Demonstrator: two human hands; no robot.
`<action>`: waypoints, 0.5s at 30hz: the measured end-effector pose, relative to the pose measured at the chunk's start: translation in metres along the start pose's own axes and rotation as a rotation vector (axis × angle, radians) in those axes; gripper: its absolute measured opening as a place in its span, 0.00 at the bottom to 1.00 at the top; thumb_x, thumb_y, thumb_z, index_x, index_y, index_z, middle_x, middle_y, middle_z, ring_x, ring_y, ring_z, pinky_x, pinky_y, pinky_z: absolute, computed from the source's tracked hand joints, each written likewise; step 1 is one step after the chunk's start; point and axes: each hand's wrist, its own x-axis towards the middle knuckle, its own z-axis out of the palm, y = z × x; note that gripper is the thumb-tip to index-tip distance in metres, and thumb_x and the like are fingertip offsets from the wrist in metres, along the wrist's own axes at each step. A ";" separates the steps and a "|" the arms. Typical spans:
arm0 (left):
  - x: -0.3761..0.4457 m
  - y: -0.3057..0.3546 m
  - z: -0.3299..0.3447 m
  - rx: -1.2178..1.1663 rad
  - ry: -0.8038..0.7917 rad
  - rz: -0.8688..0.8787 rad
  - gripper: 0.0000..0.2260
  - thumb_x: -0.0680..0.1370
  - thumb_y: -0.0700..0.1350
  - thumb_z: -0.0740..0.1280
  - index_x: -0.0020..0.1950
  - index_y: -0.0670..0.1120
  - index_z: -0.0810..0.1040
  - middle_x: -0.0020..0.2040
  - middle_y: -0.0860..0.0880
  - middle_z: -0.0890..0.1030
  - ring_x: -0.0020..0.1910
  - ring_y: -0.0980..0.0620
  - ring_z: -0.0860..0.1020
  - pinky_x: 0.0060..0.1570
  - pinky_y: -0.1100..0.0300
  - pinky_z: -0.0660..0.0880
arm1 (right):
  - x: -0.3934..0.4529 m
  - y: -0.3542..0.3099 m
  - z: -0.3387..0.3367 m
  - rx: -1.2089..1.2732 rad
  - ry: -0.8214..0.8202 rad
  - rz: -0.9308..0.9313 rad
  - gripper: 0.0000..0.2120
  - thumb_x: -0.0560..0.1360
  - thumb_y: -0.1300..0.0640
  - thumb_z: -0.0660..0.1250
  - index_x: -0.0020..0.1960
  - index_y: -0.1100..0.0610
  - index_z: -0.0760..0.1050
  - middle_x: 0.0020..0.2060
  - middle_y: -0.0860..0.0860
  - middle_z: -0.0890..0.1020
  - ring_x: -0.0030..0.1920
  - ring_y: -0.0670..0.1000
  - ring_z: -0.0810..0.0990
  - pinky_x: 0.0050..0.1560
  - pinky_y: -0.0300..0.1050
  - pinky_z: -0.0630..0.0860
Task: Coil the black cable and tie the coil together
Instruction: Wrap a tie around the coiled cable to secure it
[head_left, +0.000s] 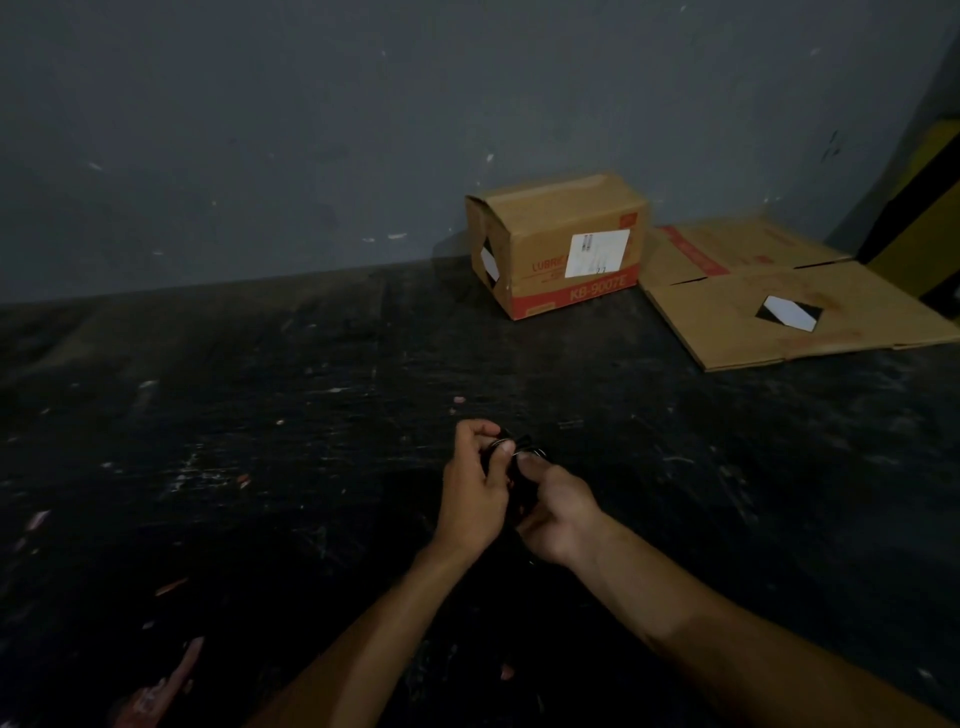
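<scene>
Gripping the black cable (511, 467) between them, my left hand (475, 499) and right hand (558, 514) meet over the middle of the dark, scuffed table (260, 441). Both are closed on the small bundle, left fingers curled over its top, right thumb pressing beside them. I cannot tell how many loops it has; it is mostly hidden. Farther back a cardboard box (558, 244) with red print stands against the grey wall (311, 130), flattened cardboard (779, 312) lying just beside it.
</scene>
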 end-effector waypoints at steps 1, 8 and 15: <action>0.000 0.000 0.001 0.012 0.010 0.001 0.06 0.80 0.44 0.64 0.55 0.51 0.70 0.46 0.50 0.80 0.41 0.55 0.80 0.42 0.60 0.78 | 0.000 0.000 0.000 0.002 0.003 -0.006 0.07 0.77 0.61 0.65 0.49 0.60 0.81 0.46 0.59 0.84 0.51 0.58 0.82 0.52 0.54 0.79; 0.004 -0.002 -0.002 0.018 -0.029 -0.101 0.04 0.78 0.46 0.68 0.50 0.53 0.75 0.44 0.52 0.82 0.37 0.60 0.81 0.42 0.59 0.80 | 0.003 -0.005 -0.001 0.020 0.055 0.018 0.05 0.76 0.61 0.65 0.48 0.60 0.80 0.42 0.59 0.84 0.44 0.57 0.82 0.45 0.54 0.79; 0.007 0.005 0.001 -0.137 0.011 -0.267 0.02 0.77 0.45 0.70 0.48 0.50 0.78 0.45 0.48 0.84 0.39 0.55 0.83 0.43 0.59 0.81 | 0.009 -0.006 -0.004 -0.031 0.036 0.013 0.05 0.76 0.60 0.65 0.46 0.56 0.80 0.40 0.54 0.83 0.44 0.51 0.80 0.50 0.47 0.71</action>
